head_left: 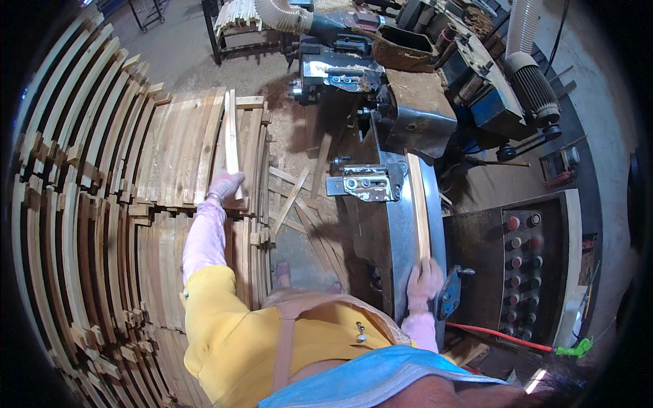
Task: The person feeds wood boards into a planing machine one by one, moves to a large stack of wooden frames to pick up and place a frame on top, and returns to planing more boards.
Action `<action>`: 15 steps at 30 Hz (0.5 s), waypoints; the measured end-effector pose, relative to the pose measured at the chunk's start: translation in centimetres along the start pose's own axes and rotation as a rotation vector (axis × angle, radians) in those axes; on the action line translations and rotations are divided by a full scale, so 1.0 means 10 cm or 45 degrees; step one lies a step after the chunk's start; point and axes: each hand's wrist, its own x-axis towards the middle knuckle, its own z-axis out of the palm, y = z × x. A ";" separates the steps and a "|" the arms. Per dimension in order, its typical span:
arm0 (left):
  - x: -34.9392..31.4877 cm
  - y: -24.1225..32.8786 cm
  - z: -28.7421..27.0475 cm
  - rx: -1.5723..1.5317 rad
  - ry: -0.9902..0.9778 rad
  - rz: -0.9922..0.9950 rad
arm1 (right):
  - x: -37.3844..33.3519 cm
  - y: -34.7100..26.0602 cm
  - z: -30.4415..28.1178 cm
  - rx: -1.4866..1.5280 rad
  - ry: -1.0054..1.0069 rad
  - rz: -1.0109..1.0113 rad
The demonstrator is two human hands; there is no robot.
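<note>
My left hand, in a pale knit glove, is closed round the near end of a light wooden strip. This strip lies along the top of a stack of wooden boards on my left. On the right, my right hand, gloved too, grips the near end of another wooden strip. That one lies lengthwise on the metal bed of a woodworking machine. Its far end runs up to the brown machine hood, where the rest is hidden.
A metal guide block sits at the bed's left edge. A blue hand crank and a button panel stand on the right. Offcuts litter the floor between stack and machine. Curved stacks of wood line the far left. A red hose runs near my right arm.
</note>
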 end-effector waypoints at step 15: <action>-2.71 1.72 2.56 -0.703 -1.177 1.485 | 0.51 -1.16 -0.19 0.928 -0.583 0.400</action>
